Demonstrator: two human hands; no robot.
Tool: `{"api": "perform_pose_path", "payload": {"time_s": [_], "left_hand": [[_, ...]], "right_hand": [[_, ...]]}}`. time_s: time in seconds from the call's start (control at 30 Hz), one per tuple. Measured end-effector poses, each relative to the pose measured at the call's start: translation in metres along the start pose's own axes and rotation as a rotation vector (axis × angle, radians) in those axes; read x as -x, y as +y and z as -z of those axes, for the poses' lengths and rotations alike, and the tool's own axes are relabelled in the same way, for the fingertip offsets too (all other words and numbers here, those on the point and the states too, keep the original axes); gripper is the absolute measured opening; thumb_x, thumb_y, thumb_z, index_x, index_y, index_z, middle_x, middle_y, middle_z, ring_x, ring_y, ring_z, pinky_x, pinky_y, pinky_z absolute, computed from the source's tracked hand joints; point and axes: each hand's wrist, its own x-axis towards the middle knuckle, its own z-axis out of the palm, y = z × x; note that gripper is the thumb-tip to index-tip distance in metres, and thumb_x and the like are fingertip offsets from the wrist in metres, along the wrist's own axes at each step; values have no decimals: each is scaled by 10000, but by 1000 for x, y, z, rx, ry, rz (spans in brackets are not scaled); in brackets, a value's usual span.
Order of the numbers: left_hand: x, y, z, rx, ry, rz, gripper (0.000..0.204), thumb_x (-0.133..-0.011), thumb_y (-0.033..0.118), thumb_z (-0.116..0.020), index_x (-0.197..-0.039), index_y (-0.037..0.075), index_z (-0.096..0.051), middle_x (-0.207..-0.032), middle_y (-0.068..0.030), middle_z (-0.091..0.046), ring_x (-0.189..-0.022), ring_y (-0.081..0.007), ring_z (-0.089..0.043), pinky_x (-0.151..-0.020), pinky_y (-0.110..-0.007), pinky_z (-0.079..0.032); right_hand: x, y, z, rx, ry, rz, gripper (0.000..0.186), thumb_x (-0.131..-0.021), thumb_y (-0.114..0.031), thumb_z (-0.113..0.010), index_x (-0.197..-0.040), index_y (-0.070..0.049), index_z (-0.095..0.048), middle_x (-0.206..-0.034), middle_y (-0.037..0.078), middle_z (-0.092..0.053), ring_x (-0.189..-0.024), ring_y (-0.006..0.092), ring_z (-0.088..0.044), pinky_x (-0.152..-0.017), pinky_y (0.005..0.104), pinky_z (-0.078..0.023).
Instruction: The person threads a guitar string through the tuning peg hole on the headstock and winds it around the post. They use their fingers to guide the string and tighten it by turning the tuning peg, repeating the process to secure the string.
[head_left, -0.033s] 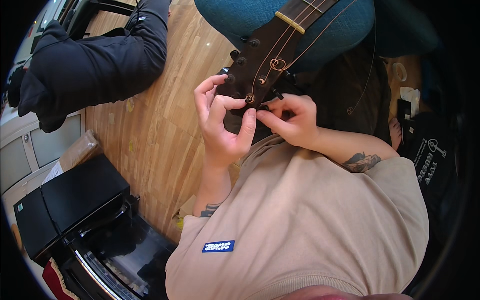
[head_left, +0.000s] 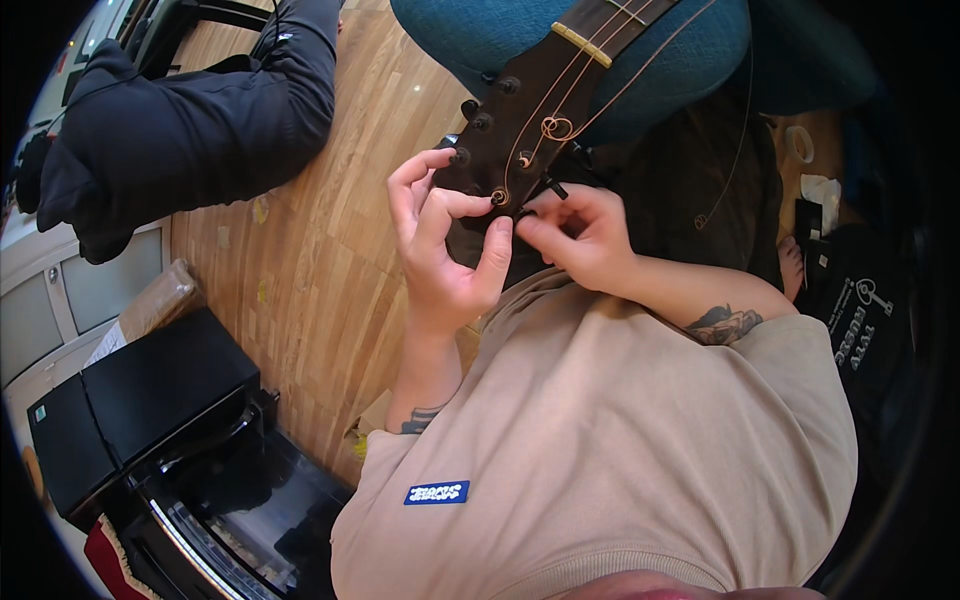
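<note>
A guitar's dark headstock (head_left: 505,128) slants down toward me, with a pale nut (head_left: 581,46) across its upper end. My left hand (head_left: 450,250) grips its lower end. The index fingertip rests by the lowest string post (head_left: 499,197), where a copper-coloured string winds round, and the thumb is at the tip. At the right edge, my right hand (head_left: 585,238) pinches a dark tuning peg, mostly hidden by the fingers. Another tuning peg (head_left: 556,188) juts out just above that hand. A loose copper string (head_left: 557,128) is curled into a coil over the headstock.
Blue fabric (head_left: 480,40) lies under the guitar neck. A thin loose string (head_left: 742,140) dangles at the right. Dark clothing (head_left: 190,140) is at the upper left, a black cabinet (head_left: 165,395) at the lower left. A tape roll (head_left: 799,144) lies on the wooden floor.
My right hand's fingers have shifted slightly at the tuning peg, showing more of the peg above. My left hand and the headstock have hardly moved.
</note>
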Motion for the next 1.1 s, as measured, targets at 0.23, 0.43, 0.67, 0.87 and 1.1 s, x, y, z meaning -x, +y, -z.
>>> {"api": "perform_pose_path", "payload": {"time_s": [0.23,0.43,0.67,0.87,1.1], "left_hand": [[-15,17,7,-159,21,-22,208,-778,56,-742,-977,44,-684,-1258,-214,-504,-1269,-430,-521,-1072,-537,-420],[-15,20,-12,-121,89,24,136,-827,57,-723,-957,38,-688,-1259,-195,-513,-1266,-395,-529,-1054,-494,-433],[-12,19,-25,53,144,200,106,-896,81,-698,-962,20,-642,-1220,-189,-513,-1234,-365,-525,-1027,-447,-426],[-11,16,-25,144,130,195,98,-964,91,-641,-1000,23,-581,-1228,-185,-498,-1239,-332,-495,-1060,-441,-382],[-10,10,-18,245,33,192,98,-978,134,-610,-999,41,-588,-1287,-174,-447,-1289,-307,-418,-1099,-432,-316]], "right_hand": [[-12,-2,12,-845,-441,-632,445,-1054,-417,-537,-928,-2,-634,-660,38,-585,-493,76,-444,-500,227,-330],[-13,-7,9,-544,-249,-494,241,-982,-229,-699,-833,-54,-625,-675,-29,-563,-535,26,-436,-495,206,-301],[-7,-10,1,-425,-230,-431,323,-1023,-293,-615,-872,-10,-650,-675,12,-594,-546,70,-500,-519,231,-376],[-13,3,12,-1009,-470,-767,488,-1072,-442,-446,-970,3,-617,-616,15,-514,-513,106,-405,-518,259,-330],[-12,5,12,-1000,-517,-705,394,-1070,-416,-501,-961,-53,-608,-607,-59,-430,-523,53,-327,-501,245,-256]]}}
